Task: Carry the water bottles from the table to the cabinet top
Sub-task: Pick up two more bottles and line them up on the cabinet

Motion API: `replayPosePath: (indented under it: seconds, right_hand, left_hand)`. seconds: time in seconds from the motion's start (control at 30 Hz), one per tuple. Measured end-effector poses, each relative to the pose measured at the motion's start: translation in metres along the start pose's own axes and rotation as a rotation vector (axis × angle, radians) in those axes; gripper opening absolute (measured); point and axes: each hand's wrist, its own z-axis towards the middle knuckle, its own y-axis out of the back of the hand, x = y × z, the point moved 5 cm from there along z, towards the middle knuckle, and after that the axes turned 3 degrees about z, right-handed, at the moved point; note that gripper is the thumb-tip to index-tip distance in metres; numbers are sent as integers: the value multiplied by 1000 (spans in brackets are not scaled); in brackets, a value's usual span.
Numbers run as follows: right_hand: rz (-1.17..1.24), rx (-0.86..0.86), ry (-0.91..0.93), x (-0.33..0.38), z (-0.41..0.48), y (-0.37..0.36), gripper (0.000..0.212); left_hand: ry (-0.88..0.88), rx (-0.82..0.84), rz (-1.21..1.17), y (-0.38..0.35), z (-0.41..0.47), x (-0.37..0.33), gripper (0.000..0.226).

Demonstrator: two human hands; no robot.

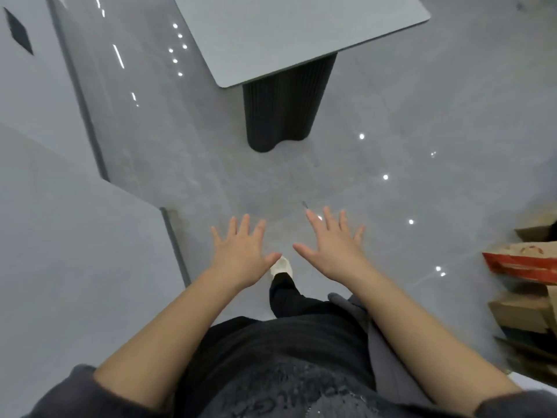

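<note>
Left hand (241, 248) and right hand (334, 245) spread wide, each grip empty

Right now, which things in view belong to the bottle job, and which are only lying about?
Job: table; left hand and right hand, both open and empty. No bottle shows.
Lying about: cardboard boxes on the floor at the right.

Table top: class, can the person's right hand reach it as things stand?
Probably not yet. The right hand is open above the floor, well short of the table. Nothing blocks the way; stepping closer should do.
</note>
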Motion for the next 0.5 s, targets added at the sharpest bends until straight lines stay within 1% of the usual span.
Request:
replayPosePath:
  seconds: [0.1,0.27,0.5]
  right_hand:
    - [-80,9,87,20,40,30,78]
    - [-195,32,191,59,90,64,78]
    - [-250,72,234,126,160,87,78]
  left_hand:
    - [61,-27,-39,26,24,14,78]
    - [168,-29,-180,55,49,39,77]
    - [222,-50,-247,96,106,106,77]
